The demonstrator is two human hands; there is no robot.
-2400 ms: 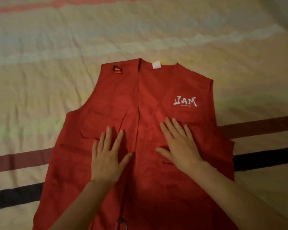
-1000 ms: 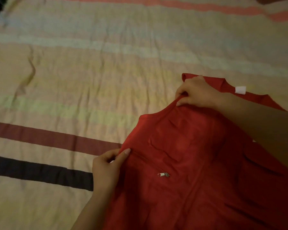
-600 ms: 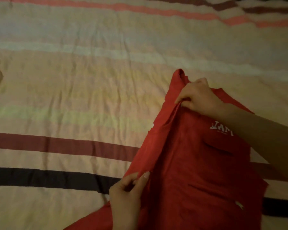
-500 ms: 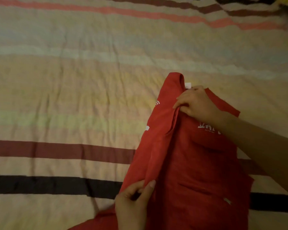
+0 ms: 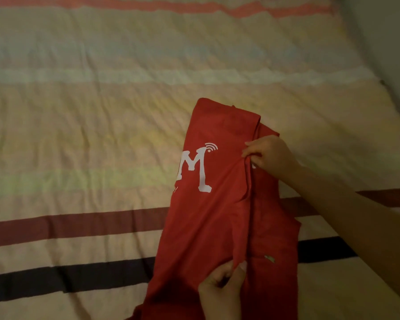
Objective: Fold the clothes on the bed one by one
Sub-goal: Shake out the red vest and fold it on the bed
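Note:
A red sleeveless vest (image 5: 213, 211) lies on the bed, folded lengthwise in half. Its left half is turned over onto the right half, so the back with a large white letter M (image 5: 194, 168) faces up. My right hand (image 5: 269, 155) pinches the folded edge near the shoulder. My left hand (image 5: 222, 289) pinches the same edge lower down, near a small metal zipper pull (image 5: 269, 258). The vest's bottom runs out of the frame.
The bed is covered by a striped sheet (image 5: 90, 139) with pale, red, maroon and black bands. The bed's right edge (image 5: 383, 93) runs along a grey wall at the far right.
The vest lay flat and open with both palms on it. Both hands gripped its left side and folded it over to the right, exposing the printed back.

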